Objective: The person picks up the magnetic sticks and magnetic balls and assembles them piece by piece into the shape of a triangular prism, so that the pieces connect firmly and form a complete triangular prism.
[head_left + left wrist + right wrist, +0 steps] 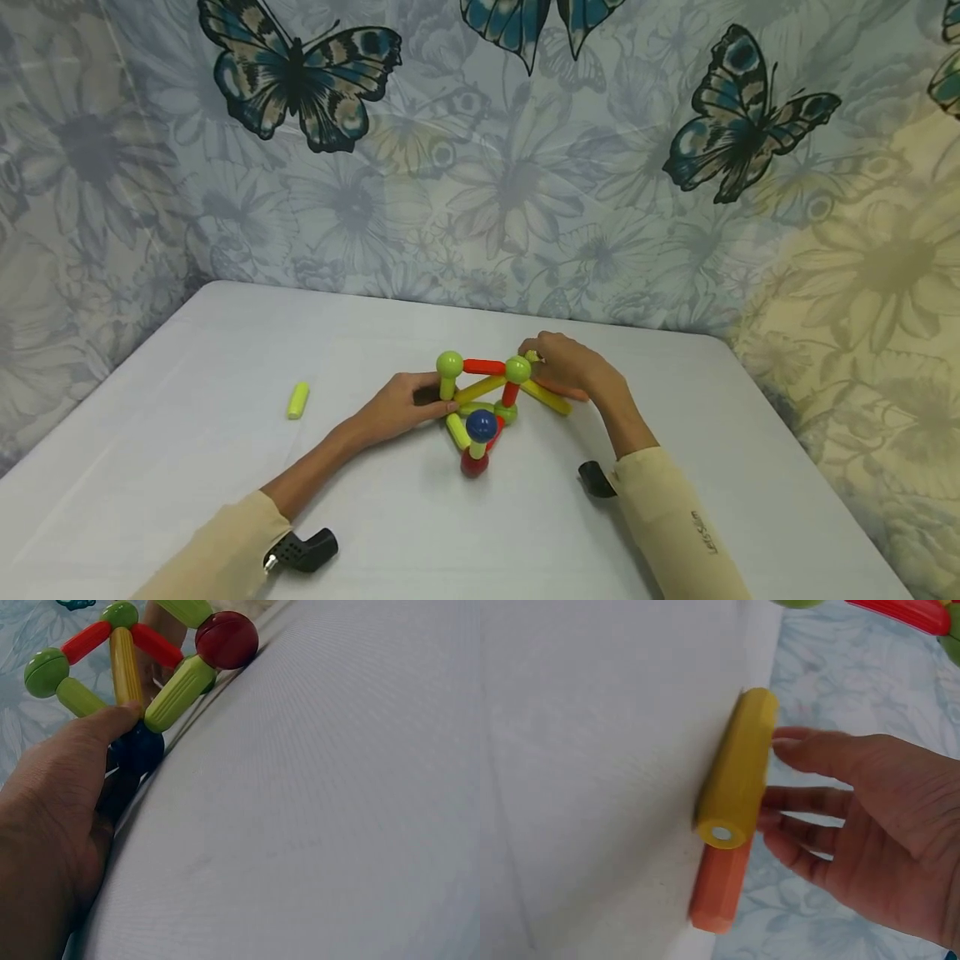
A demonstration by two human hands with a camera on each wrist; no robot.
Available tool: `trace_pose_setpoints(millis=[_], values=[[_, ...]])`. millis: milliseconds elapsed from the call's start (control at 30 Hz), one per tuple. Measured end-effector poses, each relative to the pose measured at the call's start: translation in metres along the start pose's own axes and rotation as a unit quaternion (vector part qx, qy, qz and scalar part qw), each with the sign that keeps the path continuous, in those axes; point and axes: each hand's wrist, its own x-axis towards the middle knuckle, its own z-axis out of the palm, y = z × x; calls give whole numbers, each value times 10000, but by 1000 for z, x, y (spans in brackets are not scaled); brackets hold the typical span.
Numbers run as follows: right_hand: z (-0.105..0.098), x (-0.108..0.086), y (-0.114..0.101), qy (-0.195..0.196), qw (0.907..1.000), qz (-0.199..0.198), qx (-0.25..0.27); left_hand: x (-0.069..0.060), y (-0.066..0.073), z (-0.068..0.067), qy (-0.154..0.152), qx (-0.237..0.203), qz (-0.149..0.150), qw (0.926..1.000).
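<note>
Magnetic sticks and balls form a frame in the head view, with green balls, a blue ball and a dark red ball. My left hand grips its left side. In the left wrist view, the thumb presses by the lower end of a yellow stick, just above another blue ball. Right of the frame, my right hand is at a loose yellow stick and an orange stick lying beside it. Its fingers reach behind them, loosely bent; whether they touch is unclear.
A single yellow-green stick lies on the white table to the left. Patterned cloth with butterflies hangs behind the table's far edge. Black wrist devices sit at both sleeves.
</note>
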Motion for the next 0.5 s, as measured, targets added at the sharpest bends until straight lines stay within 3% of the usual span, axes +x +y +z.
trace_pose_setpoints(millis=[233,367,500], values=[[4,1,2,164,9998,50,-134,0,-1,0,-43,17,-30,10000],[-4,-5,4,602,9974,-393,28,1,-2,0,-17,36,-26,10000],[-21,-14,-2,1147,9879,-1018,240,1,-1,-1,10,87,-43,10000]])
